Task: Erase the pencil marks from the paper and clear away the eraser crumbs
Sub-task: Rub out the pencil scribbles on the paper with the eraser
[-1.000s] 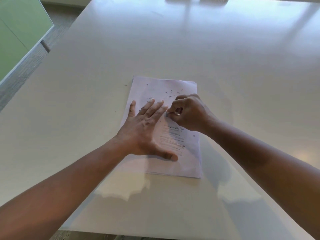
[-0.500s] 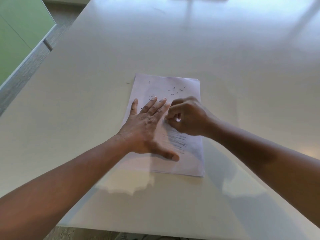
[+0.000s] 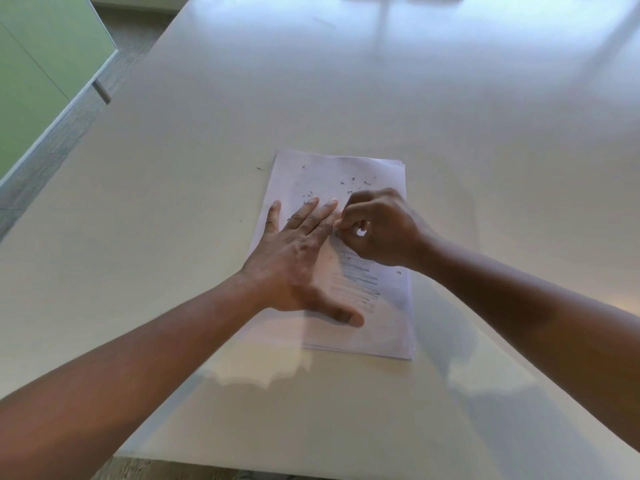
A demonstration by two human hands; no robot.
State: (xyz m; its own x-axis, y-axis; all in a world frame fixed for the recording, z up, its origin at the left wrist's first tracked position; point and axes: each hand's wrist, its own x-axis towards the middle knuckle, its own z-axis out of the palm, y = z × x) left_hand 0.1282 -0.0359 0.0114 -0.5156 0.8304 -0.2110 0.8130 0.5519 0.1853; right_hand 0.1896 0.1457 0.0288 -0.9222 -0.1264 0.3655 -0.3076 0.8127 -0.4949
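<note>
Pale counter (image 3: 173, 237): left hand (image 3: 301, 261) flat on paper (image 3: 388, 327), right hand (image 3: 377, 230) pinching eraser (image 3: 361, 232); hard rubbing could crease the sheet.

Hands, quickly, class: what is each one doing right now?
Left hand: open, fingers straight, pressing flat on the paper.
Right hand: fingers curled round a small white eraser, held to the paper.

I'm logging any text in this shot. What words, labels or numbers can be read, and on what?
None can be read. The paper bears only pencil marks, scribbled lines that form no letters. The table carries no label.
</note>
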